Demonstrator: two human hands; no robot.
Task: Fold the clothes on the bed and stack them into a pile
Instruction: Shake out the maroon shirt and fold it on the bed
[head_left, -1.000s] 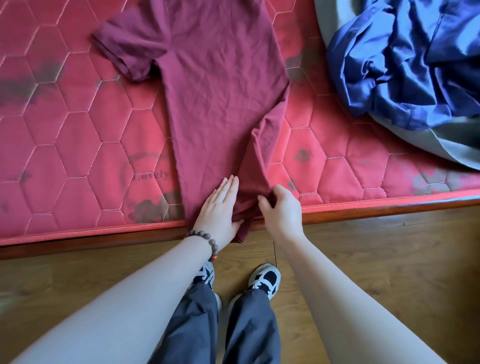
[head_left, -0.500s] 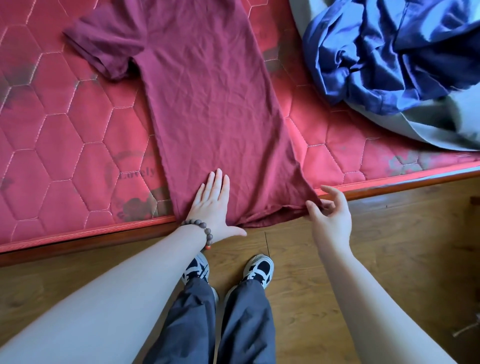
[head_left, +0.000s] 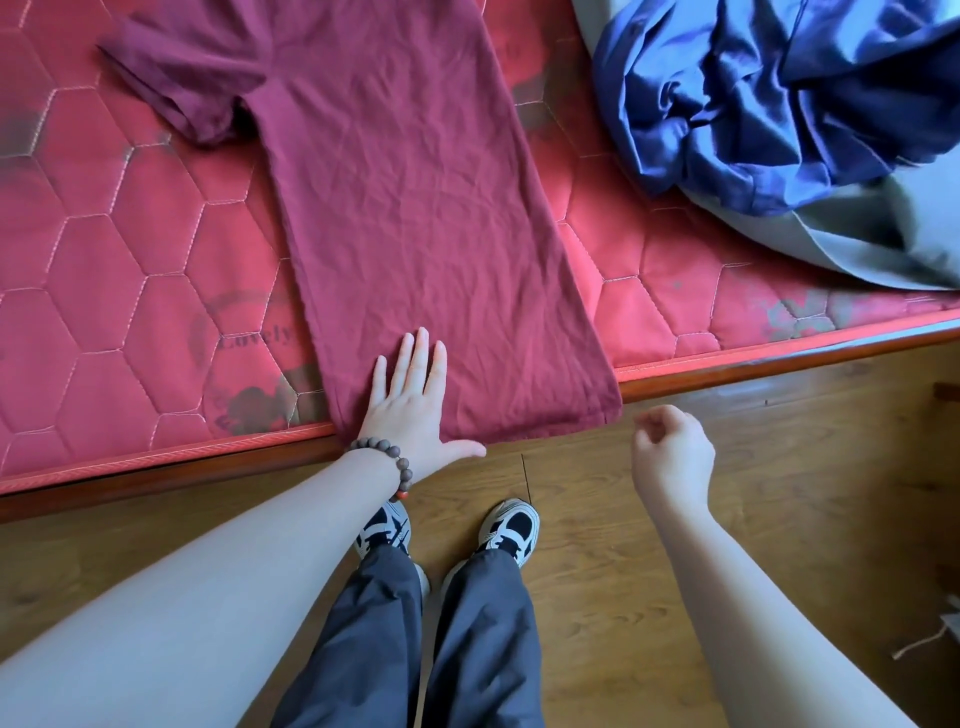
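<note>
Shirt (head_left: 415, 208) flat, hem toward bed edge

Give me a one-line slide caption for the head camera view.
Left hand presses the maroon T-shirt flat on the red mattress; right hand hangs empty; blue garment lies crumpled.

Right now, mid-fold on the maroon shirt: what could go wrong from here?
1. The maroon T-shirt has its hem at the mattress edge; only the left hand presses it flat, so it may slide toward the floor.
2. The right hand is off the cloth over the floor, holding nothing.
3. The crumpled blue garment lies close by and may crowd the fold.
</note>
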